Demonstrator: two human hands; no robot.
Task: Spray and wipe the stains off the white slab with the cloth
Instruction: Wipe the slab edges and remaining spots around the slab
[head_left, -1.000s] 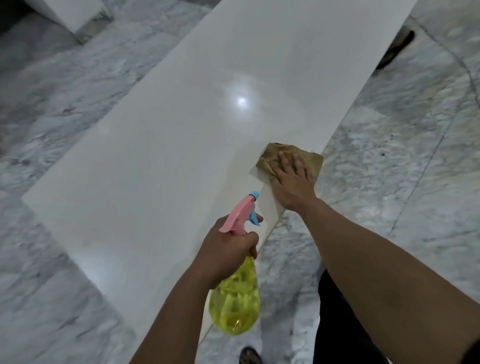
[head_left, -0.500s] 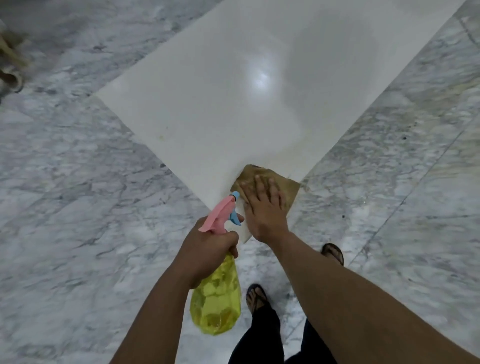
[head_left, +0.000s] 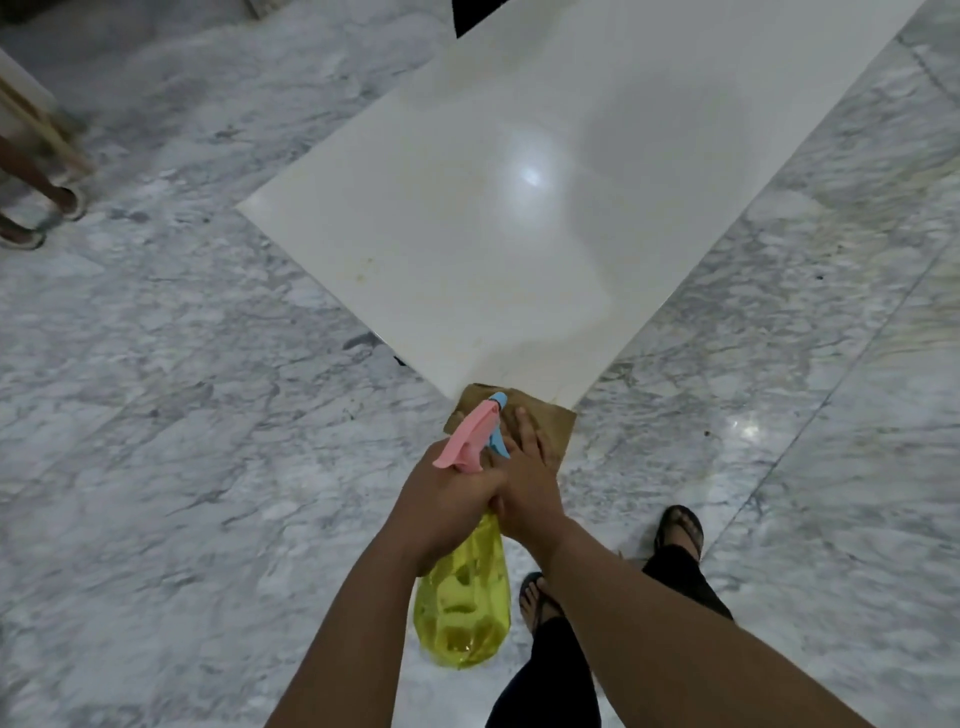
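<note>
The white slab (head_left: 545, 208) stretches away from me, glossy, with faint yellowish specks (head_left: 366, 267) near its left edge. A brown cloth (head_left: 550, 421) covers the slab's near corner. My right hand (head_left: 524, 478) lies flat on the cloth, fingers spread, pressing it down. My left hand (head_left: 447, 499) grips the neck of a yellow spray bottle (head_left: 462, 597) with a pink and blue trigger head (head_left: 475, 434), held just above and left of my right hand, partly hiding the cloth.
Grey-white marble floor (head_left: 182, 415) surrounds the slab. My sandalled feet (head_left: 680, 525) stand close below the corner. Another person's feet (head_left: 47, 208) and a pale wooden piece are at the far left. A dark gap shows at the top beyond the slab.
My right hand has dragged the cloth along the slab's right edge toward me, down to the near corner. The bottle has stayed in my left hand and now overlaps the right.
</note>
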